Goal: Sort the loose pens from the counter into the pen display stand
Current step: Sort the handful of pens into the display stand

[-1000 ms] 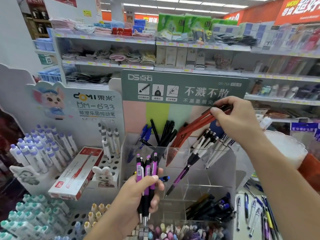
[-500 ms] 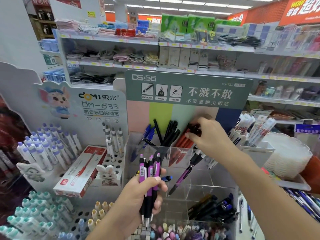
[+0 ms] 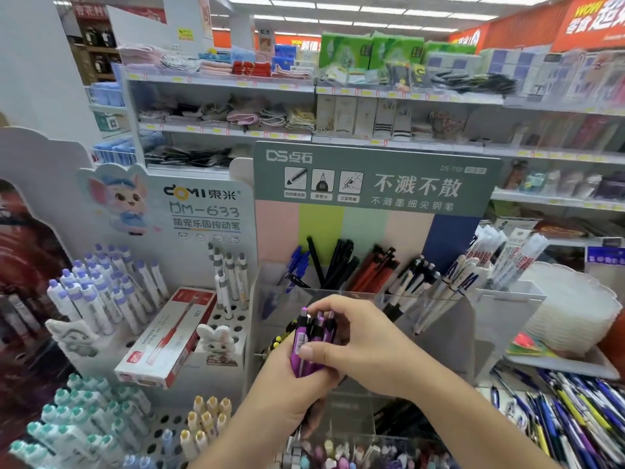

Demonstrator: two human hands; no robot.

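You are holding a bunch of purple pens (image 3: pixel 306 340) upright in your left hand (image 3: pixel 287 384), its fingers wrapping around the lower barrels. Your right hand (image 3: pixel 351 336) is coming over the top of the same bunch from the right, thumb pressing on the front of the nearest pen and the other fingers curling over the clicker ends, so both hands are grasping the purple pens together. The bunch is sitting just in front of the clear acrylic pen display stand (image 3: pixel 449 319), near its left front compartment.

In the stand's far row, blue pens (image 3: pixel 297 265) are leaning at the left, black pens (image 3: pixel 338 262) beside them, red pens (image 3: pixel 372 269) next, then black-and-white pens (image 3: pixel 412 282) and white pens with blue print (image 3: pixel 463 279) toward the right. Behind them the green sign (image 3: pixel 375 179) is standing upright.

At the near right, loose pens (image 3: pixel 568 414) are lying in a heap on the counter. To the left, a white perforated stand (image 3: pixel 233 319) is carrying purple-capped pens (image 3: pixel 91 292), and a red-and-white pen box (image 3: pixel 169 336) is lying tilted against it. Teal-capped pens (image 3: pixel 77 424) are filling the near left corner.
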